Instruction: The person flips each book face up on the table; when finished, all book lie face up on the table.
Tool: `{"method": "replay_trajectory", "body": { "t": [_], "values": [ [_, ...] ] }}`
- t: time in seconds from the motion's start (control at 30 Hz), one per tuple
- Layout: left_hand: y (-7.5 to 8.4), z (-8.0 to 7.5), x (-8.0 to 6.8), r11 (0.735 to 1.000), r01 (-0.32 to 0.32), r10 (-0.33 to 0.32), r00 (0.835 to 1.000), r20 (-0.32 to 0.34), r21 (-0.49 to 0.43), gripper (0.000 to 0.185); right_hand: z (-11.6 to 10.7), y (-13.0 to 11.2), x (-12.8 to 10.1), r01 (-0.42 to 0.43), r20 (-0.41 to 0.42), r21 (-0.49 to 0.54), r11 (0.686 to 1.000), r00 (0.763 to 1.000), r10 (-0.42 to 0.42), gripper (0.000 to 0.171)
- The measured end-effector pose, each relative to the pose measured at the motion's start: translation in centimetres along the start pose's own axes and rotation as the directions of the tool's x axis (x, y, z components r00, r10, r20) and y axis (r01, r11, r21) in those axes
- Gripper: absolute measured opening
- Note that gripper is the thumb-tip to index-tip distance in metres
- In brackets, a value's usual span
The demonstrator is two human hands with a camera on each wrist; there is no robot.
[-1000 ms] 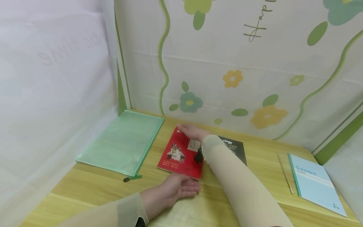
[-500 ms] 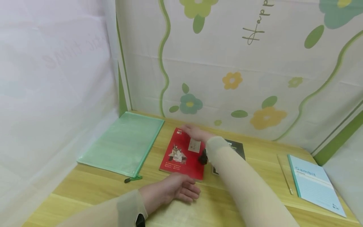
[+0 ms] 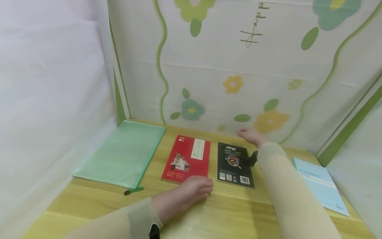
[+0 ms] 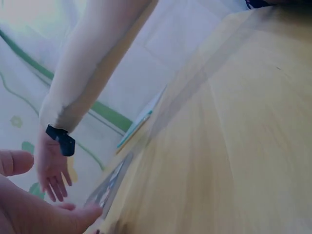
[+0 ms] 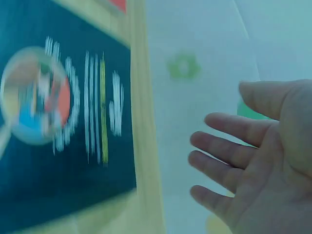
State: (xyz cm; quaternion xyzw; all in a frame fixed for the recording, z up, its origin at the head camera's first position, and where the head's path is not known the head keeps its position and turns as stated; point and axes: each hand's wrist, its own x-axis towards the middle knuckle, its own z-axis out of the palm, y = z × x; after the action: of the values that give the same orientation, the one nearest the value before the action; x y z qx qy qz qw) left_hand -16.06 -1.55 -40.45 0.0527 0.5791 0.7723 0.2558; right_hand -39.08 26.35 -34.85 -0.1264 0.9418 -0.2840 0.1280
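So the red book is lying flat on the wooden surface, a bit left of the middle and fairly close to the back edge. Cover's got a white label near the top and some little drawn figures lower down.

The left hand is at the book's near right corner, covering that bit in the head view. Can't tell whether it's actually touching the cover. Its fingers sit close together, slightly bent, and the left wrist view shows the thumb standing apart from them.

Just right of the red book, with a strip of wood between, there's a black book. It's flat too, with a magnifying glass picture and some codes along its near end. The right hand is just past its far right corner, over by the back edge, with fingers and thumb spread in the right wrist view. A black wrist device pokes out below it.

Further out, a mint zip pouch takes up the back left corner, its zipper pull pointing toward the near edge. A light blue notebook sits along the right edge, partly behind the right sleeve. Flowery white fabric hangs along the back edge.
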Motion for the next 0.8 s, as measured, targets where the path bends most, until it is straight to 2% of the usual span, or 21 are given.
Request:
{"method": "replay_trajectory", "body": {
  "t": [0.13,0.27,0.4,0.57,0.63,0.8],
  "values": [
    [0.1,1.3,0.9,0.999,-0.005,0.002,0.999,-0.053,-0.052,0.068,-0.9,2.3,-1.2,-0.044,0.055,0.033,0.998,0.998,0.042,0.053],
    [-0.1,2.5,1.6,0.991,0.007,-0.021,0.994,-0.103,-0.135,0.082,-0.6,3.7,-1.9,-0.082,0.083,0.085,0.993,0.994,0.075,0.052],
    [-0.5,3.1,2.0,0.984,0.008,-0.029,0.993,-0.116,-0.179,0.091,0.0,4.3,-2.1,-0.113,0.079,0.108,0.988,0.991,0.104,0.052],
    [-0.7,3.4,2.5,0.982,0.004,-0.031,0.99,-0.139,-0.19,0.093,0.7,4.7,-2.1,-0.124,0.068,0.129,0.984,0.991,0.116,0.053],
    [-0.7,3.5,2.6,0.981,0.003,-0.034,0.987,-0.157,-0.193,0.093,0.9,4.7,-2.1,-0.122,0.063,0.099,0.987,0.991,0.116,0.052],
    [-0.5,3.7,2.8,0.98,0.001,-0.039,0.982,-0.186,-0.198,0.093,1.5,4.3,-2.3,-0.103,0.05,-0.077,0.992,0.993,0.107,0.05]
  ]
}}
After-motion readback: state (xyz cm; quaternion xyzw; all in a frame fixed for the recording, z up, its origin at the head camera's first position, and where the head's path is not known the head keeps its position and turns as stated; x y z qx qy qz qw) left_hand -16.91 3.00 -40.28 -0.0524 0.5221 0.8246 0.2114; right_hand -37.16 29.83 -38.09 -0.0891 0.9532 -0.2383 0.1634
